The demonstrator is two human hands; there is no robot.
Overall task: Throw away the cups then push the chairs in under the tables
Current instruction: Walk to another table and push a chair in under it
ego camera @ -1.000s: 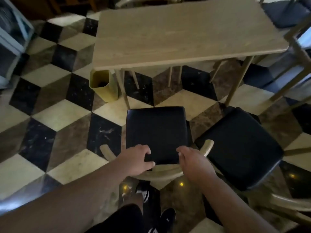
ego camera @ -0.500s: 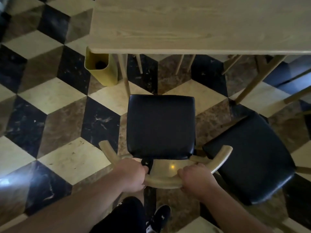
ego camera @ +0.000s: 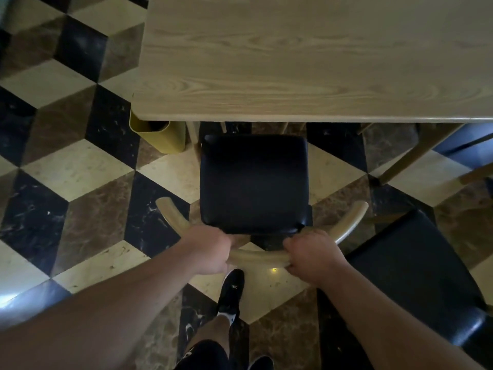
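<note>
a: just ahead of both fists, the chair [ego camera: 253, 182] sits short of the table [ego camera: 306, 57], seat uncovered.
b: grip?
a: left hand [ego camera: 209, 249] and right hand [ego camera: 313, 259] clamp its curved backrest.
b: remaining?
a: no cups visible; the second chair [ego camera: 416, 276], right of the grip, looks unpushed.

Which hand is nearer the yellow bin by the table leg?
Left. The left hand grips the chair's backrest on the side of the yellow bin; the right hand grips the backrest's opposite side, farther away.
</note>
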